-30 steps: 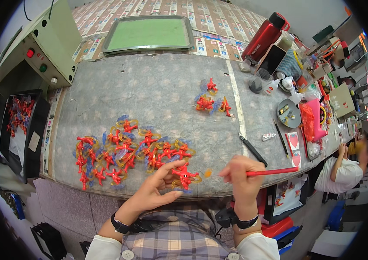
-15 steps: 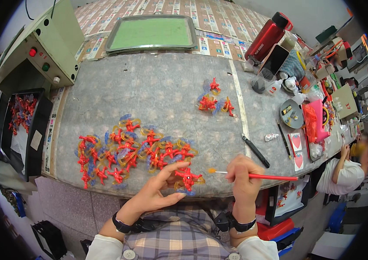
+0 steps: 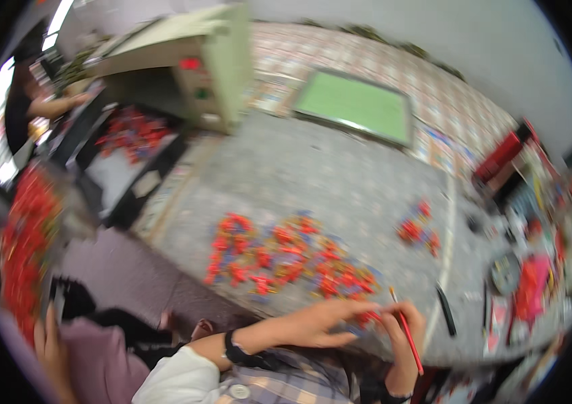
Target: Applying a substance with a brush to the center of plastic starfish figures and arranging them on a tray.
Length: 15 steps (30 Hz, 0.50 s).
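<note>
My left hand (image 3: 320, 323) holds a small red plastic figure (image 3: 369, 318) with its thumb and fingers near the table's front edge. The figure is blurred and partly hidden by my fingers. In my right hand (image 3: 404, 330) is a thin red paintbrush (image 3: 410, 337), gripped with its tip pointing up and away from me. Right beside the figure, the fingers of that hand come close to my left fingertips; whether they touch it I cannot tell. A spread of red, blue and yellow figures (image 3: 286, 259) lies left of my hands. A smaller group (image 3: 419, 232) lies farther right.
A pale machine box (image 3: 225, 67) stands back left, with a black tray (image 3: 128, 195) of red figures beside it. A person (image 3: 107, 357) at the left is by a bag of red pieces (image 3: 30, 242). A green tray (image 3: 353, 104), black pen (image 3: 446, 311) and red bottle (image 3: 501, 158) also show.
The view has swung left, blurring the picture and bringing the person and the bag of red pieces into sight. My hands have come closer together, and the brush has turned more upright.
</note>
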Each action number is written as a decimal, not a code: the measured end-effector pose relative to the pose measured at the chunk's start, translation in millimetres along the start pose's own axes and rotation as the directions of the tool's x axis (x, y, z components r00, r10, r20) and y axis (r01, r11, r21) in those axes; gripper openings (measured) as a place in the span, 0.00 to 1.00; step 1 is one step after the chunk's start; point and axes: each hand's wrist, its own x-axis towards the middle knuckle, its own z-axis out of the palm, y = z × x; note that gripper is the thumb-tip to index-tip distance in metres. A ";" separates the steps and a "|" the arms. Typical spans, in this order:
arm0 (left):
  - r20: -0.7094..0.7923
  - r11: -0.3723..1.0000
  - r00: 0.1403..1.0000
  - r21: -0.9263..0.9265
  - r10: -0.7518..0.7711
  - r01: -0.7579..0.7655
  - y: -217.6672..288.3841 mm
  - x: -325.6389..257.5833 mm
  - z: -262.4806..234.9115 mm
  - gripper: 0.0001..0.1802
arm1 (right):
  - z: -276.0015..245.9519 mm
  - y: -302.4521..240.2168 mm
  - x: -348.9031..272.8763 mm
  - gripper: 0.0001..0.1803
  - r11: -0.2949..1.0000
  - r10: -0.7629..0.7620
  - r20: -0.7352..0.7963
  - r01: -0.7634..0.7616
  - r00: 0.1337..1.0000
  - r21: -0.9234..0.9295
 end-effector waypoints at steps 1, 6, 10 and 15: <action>0.026 0.996 0.999 -0.078 0.035 -0.033 5.2 3.3 -3.1 0.32 | 2.4 1.9 -0.7 0.05 1.000 0.017 0.027 -0.017 1.000 0.010; 0.012 0.970 1.000 -0.245 0.005 -0.002 -5.3 6.3 12.3 0.40 | -4.7 28.1 0.8 0.06 0.982 -0.183 -0.038 0.184 0.982 0.037; -0.101 0.934 0.987 -0.346 -0.128 0.086 -31.0 5.8 20.8 0.40 | 19.2 -14.1 -11.8 0.08 0.788 -0.424 -0.054 0.338 0.904 -0.515; -0.034 0.665 0.965 -0.731 -0.261 0.153 -35.1 11.3 25.0 0.39 | 24.0 8.1 -5.4 0.08 0.392 -0.777 0.101 0.603 0.621 -0.695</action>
